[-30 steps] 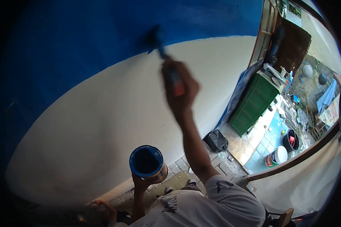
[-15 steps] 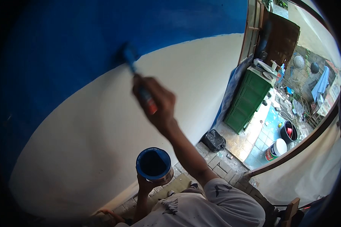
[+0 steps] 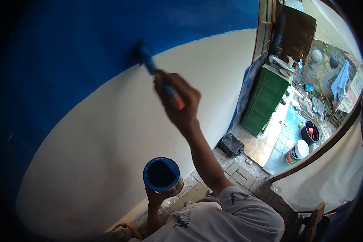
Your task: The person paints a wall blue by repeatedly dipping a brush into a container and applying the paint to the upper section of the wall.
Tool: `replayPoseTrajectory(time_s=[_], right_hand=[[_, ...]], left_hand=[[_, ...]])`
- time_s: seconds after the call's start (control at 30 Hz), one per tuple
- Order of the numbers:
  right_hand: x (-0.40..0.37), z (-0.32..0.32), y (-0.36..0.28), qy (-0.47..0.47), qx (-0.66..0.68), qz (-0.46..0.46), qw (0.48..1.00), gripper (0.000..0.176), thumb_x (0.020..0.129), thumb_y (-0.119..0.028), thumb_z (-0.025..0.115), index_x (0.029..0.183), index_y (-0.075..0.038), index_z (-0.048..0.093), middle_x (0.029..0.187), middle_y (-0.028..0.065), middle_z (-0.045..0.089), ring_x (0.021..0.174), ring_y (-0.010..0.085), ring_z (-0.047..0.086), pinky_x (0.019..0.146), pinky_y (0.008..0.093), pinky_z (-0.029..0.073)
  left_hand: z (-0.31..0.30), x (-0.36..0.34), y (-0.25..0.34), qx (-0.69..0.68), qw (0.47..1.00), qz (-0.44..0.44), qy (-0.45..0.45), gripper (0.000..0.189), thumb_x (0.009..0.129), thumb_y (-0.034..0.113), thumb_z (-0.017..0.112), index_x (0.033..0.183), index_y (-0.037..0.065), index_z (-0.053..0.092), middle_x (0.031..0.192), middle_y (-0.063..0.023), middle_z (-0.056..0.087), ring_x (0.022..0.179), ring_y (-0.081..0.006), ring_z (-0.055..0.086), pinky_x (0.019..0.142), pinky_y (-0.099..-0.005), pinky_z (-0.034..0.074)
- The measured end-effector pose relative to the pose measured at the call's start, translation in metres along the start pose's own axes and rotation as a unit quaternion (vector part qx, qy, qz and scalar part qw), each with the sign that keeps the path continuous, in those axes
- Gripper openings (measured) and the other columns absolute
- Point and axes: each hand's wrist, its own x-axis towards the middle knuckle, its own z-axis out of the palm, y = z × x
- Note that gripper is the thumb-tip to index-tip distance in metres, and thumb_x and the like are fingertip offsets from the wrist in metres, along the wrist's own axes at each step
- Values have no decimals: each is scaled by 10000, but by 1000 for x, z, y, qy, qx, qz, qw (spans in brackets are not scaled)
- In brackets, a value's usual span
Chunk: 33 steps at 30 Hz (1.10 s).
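My right hand (image 3: 180, 99) is closed round the handle of a paintbrush (image 3: 148, 62), blue near its bristles and red at the handle's end. The bristles lie at the lower edge of the blue paint (image 3: 68, 52) on the wall, just above the off-white part (image 3: 97, 141). Lower down, my left hand (image 3: 154, 197) holds a paint can (image 3: 176, 186) from beneath and beside. The can is upright, with blue paint on its rim and inside; some of the left fingers are hidden behind it.
A green cabinet (image 3: 264, 101) stands right of the wall, with a black plastic bag (image 3: 231, 145) on the floor near it. Farther right are a white-lidded bucket (image 3: 297, 152), a dark tub (image 3: 315, 133) and a hanging blue cloth (image 3: 341, 80). A wooden piece (image 3: 315, 220) is at bottom right.
My right hand and the brush have moved a little to the right along the paint edge. The view has shifted slightly; my left hand still holds the can.
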Motion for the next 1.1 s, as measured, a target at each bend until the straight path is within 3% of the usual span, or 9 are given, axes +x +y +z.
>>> replayPoseTrajectory(time_s=[0.07,0.17,0.27,0.53,0.6,0.67,0.77,0.87,1.1], right_hand=[[-1,-11,-20,-43,41,23,998,167,993,-72,741,1105,49,766,940,140,784,786,194,772,691,268,604],[-15,-52,-18,-34,253,252,933,190,1024,-106,711,1105,58,763,944,129,786,746,180,767,658,273,631],[-40,-99,-9,-82,181,285,938,237,1040,-113,687,1094,112,740,893,156,775,709,213,761,628,301,632],[-103,-150,-33,-174,146,475,850,249,1029,-179,715,1013,63,773,807,125,778,648,176,753,605,267,600],[-103,-151,-43,-275,102,419,859,219,1016,-122,712,970,86,762,758,123,756,603,185,743,574,269,597],[-107,-148,-48,-284,82,429,853,145,975,-103,762,967,41,783,779,95,769,637,166,752,587,257,594],[-112,-135,-53,-369,35,251,895,71,923,-124,820,971,-74,808,811,68,782,669,161,755,600,263,591],[-132,-114,-53,-463,-66,103,878,153,936,-167,797,1017,-61,722,810,82,751,657,228,751,604,352,607],[-165,-93,-42,-492,-80,109,860,161,973,-182,749,1022,-31,720,814,112,743,658,231,743,607,328,604]], left_hand=[[-2,3,8,-7,1000,-16,6,1221,489,292,1090,1497,71,438,1359,-122,636,1245,-285,644,1087,-445,522],[-8,17,16,32,999,10,37,1263,470,303,1094,1511,62,421,1381,-134,615,1276,-288,623,1101,-447,513],[-15,37,23,47,997,36,40,1301,457,273,1094,1528,74,384,1403,-141,607,1290,-291,620,1118,-469,508],[-13,58,53,170,983,65,-5,1363,483,368,1070,1605,125,335,1553,-156,485,1427,-364,505,1199,-499,434],[-10,65,51,160,971,179,-8,1360,481,389,1067,1610,174,340,1563,-157,470,1432,-384,494,1191,-524,440],[-9,65,52,161,972,172,-18,1358,480,415,1064,1613,207,344,1572,-156,461,1448,-386,471,1189,-542,438],[-6,70,61,198,957,209,-26,1355,482,408,1057,1612,193,342,1578,-142,462,1465,-377,448,1191,-542,430],[-7,71,68,241,946,213,-43,1317,511,455,1028,1604,174,349,1582,-134,464,1469,-387,435,1213,-566,382],[-10,65,75,349,908,231,-33,1244,561,524,973,1585,162,367,1581,-131,465,1481,-398,412,1241,-606,303]])
